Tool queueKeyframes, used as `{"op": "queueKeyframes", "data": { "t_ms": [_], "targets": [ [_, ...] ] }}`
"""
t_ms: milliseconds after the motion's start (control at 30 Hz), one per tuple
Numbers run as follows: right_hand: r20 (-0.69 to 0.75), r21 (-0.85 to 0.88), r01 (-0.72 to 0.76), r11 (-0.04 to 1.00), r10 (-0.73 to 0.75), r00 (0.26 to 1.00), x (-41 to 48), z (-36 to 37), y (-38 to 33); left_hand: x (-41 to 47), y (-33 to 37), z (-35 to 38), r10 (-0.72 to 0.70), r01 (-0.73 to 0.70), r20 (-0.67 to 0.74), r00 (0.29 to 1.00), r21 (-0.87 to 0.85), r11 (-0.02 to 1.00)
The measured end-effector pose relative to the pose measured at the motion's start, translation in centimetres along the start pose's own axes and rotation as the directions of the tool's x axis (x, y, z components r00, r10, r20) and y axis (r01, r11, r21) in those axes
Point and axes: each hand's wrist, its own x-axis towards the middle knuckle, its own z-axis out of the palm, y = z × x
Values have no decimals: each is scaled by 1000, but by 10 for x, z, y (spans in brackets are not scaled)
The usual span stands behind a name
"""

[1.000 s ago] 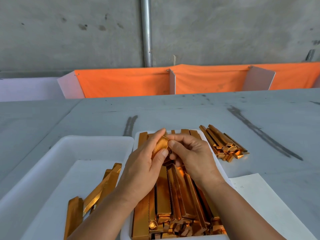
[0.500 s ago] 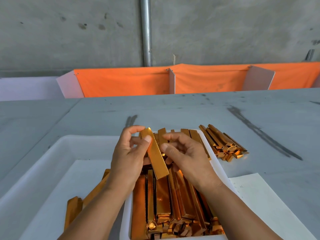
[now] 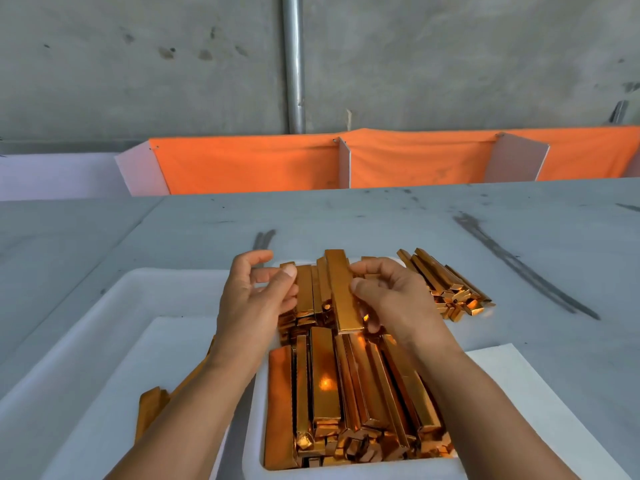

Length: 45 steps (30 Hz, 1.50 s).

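right hand has the gold sleeve, thumb pressed on its shiny face, fingers curled round behind, a firm pinch on its right edge. the sleeve is up in the air, tilted, long side running away from the person, its near end hanging just over the packed sleeves in the right tray

left hand sits just beside it, apart from the sleeve, holding nothing, fingers loosely curled, thumb tip close to the forefinger. it hovers over the seam where the two trays meet

that right tray is crammed, gold sleeves lying lengthwise side by side, crumpled ends bunched at the near wall. the left tray touches it on the left and carries a few gold pieces, partly hidden under the left forearm

out on the grey tabletop, just right of the right tray, a loose pile of sleeves fans toward the far corner. a white sheet lies flat at the near right, tucked against the tray

beyond the tabletop's far edge, an orange cloth hangs across white dividers, and a metal pipe runs up the concrete wall
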Motion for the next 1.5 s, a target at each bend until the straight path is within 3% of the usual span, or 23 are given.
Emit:
{"op": "queueKeyframes", "data": {
  "t_ms": [233, 467, 533, 633, 700, 800, 900, 967, 1033, 1100, 1500],
  "targets": [
    [30, -363, -133, 922, 154, 988, -2, -24, -16, 1, 18, -5, 21, -23, -106, 994, -17, 1000],
    [107, -711, -174, 681, 349, 931, -16, -49, -23, -4, 44, -14, 107, -105, -141, 984, 21, 994],
    [107, -749, -177, 639, 379, 919, -19, -51, -20, -6, 50, -19, 110, -98, -137, 984, 86, 991],
    [106, -764, -201, 614, 426, 899, -23, -50, -15, -4, 53, -37, 53, -20, -93, 994, 323, 946],
    [105, -768, -215, 603, 450, 887, -24, -48, -12, -1, 51, -56, -58, 73, -45, 997, 556, 828],
    [100, -802, -194, 565, 448, 889, -24, -47, -11, -1, 46, -87, -305, 171, -23, 952, 868, 467],
    [95, -831, -170, 530, 437, 894, -24, -48, -11, -5, 40, -110, -536, 164, -87, 840, 982, 98],
    [90, -830, -180, 528, 446, 891, -24, -47, -10, -9, 34, -119, -648, 170, -157, 745, 985, -43],
    [88, -821, -192, 537, 452, 888, -22, -45, -9, -11, 24, -125, -746, 260, -194, 637, 965, -28],
    [84, -808, -206, 552, 454, 887, -21, -43, -7, -13, 14, -128, -808, 383, -184, 560, 922, 55],
    [88, -807, -197, 556, 443, 892, -21, -40, -6, -6, -12, -113, -676, 326, -18, 736, 885, 332]
  ]
}}
